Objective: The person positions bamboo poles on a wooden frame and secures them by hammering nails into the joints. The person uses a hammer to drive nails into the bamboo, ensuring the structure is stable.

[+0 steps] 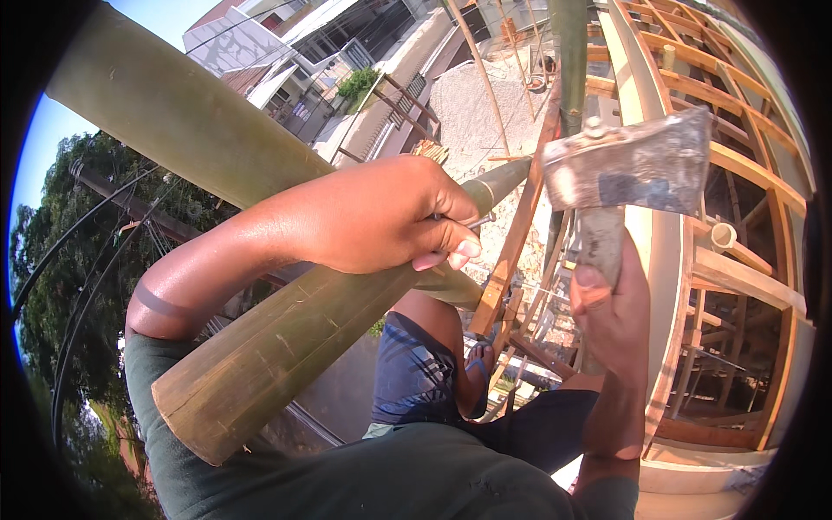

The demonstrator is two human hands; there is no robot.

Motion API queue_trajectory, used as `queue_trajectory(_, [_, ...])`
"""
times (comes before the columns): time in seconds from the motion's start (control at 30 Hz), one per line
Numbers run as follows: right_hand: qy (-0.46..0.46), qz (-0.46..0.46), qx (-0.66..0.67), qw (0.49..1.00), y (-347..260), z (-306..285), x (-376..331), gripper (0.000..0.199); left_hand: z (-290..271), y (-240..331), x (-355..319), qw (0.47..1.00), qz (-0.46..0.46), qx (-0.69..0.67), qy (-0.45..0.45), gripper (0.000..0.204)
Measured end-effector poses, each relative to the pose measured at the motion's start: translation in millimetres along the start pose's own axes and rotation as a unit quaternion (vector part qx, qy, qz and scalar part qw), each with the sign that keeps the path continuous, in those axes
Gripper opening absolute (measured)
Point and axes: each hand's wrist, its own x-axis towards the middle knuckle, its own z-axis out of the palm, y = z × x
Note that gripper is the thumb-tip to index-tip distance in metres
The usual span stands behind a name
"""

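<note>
My left arm reaches across a thick green bamboo pole [277, 360] that slants up to the right. On its top, my left hand [390, 212] is closed, thumb and fingers pinching a metal nail [484, 222] whose head sticks out to the right. My right hand [614, 312] is wrapped round the pale handle [601, 243] of a hatchet. The worn, rust-stained hatchet head [637, 165] is raised to the right of the nail, apart from it. Whether the nail's point touches the bamboo is hidden behind my left hand.
Another thick bamboo pole [182, 104] crosses the upper left; an upright one [568, 65] stands ahead. A reddish timber [520, 238] slopes beside it. Wooden roof framing [737, 165] fills the right. Far below lies a gravel heap [472, 100]. Black cables [65, 238] hang at left.
</note>
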Motion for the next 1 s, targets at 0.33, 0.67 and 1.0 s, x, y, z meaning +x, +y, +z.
queue_trajectory(0.33, [0.124, 0.027, -0.115, 0.985, -0.2, 5.9, -4.0, 0.053, 1.7, -1.9, -3.0, 1.0, -0.002, -0.006, 0.002, 0.025])
queue_trajectory(0.67, [0.073, -0.009, -0.06, 0.995, -12.1, 1.8, 6.1, 0.051, 0.0, -3.5, 2.3, 1.0, 0.006, -0.019, -0.016, 0.028])
queue_trajectory(1.0, [0.069, 0.068, -0.234, 0.967, 2.5, 12.2, -5.7, 0.054, 1.9, -5.8, 3.9, 1.0, 0.012, -0.016, -0.018, 0.029])
